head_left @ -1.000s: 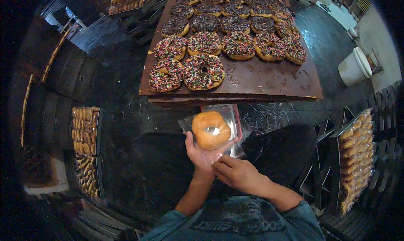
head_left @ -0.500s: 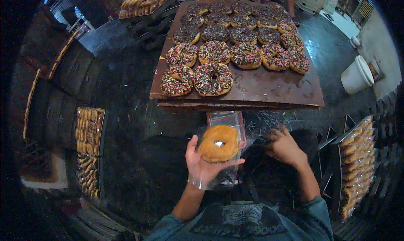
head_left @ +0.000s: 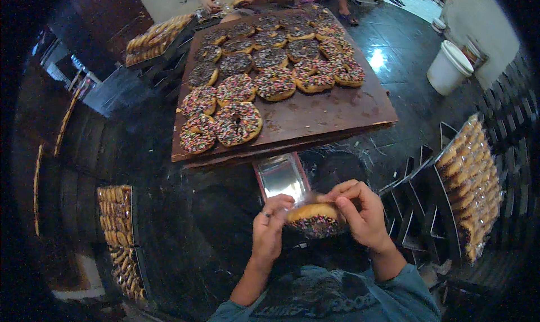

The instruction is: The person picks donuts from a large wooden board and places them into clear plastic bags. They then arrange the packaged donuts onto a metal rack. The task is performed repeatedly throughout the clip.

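- Head view: left hand (head_left: 269, 227) and right hand (head_left: 360, 212) grip a doughnut (head_left: 315, 219) between them (sprinkled side down), partly inside a clear bag (head_left: 281, 178).
- Beyond: wooden board (head_left: 332, 111) carrying sprinkled doughnuts (head_left: 239, 122).
- Dark floor (head_left: 416, 46); white bucket (head_left: 448, 68) at right.

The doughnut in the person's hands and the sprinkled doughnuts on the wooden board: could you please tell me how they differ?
The held doughnut is gripped between the left hand and right hand, sprinkled side down with its plain golden side up; the board doughnuts lie flat, sprinkles up. The held one sits in a clear plastic wrapper; those on the wooden board are bare. It is alone; they lie in rows. Both have dark chocolate glaze with coloured sprinkles.
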Demonstrator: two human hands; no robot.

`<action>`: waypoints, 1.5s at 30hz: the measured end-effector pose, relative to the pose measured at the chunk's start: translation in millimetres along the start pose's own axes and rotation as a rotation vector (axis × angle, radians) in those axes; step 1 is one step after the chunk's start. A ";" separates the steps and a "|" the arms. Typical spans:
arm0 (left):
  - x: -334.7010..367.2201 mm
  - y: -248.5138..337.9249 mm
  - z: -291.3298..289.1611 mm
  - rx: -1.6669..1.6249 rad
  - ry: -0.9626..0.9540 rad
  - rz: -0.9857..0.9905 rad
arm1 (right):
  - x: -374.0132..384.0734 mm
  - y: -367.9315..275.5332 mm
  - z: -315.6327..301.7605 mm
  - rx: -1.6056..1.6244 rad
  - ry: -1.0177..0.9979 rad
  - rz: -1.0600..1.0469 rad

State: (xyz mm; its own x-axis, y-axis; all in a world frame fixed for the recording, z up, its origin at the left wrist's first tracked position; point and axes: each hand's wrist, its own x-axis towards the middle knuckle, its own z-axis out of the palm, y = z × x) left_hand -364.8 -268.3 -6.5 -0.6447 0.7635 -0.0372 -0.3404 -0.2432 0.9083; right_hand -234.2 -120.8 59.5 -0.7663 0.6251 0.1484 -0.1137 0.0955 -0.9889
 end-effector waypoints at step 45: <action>-7.1 -89.4 9.0 -0.090 0.364 -0.270 | -72.9 121.6 -19.2 -0.099 0.334 0.304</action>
State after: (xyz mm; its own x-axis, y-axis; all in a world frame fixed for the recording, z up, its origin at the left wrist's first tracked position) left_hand -323.7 -246.6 -83.7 -0.7176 0.5510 -0.4259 -0.5768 -0.1276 0.8068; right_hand -180.0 -139.8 -71.5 -0.5083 0.8498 -0.1397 0.1583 -0.0673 -0.9851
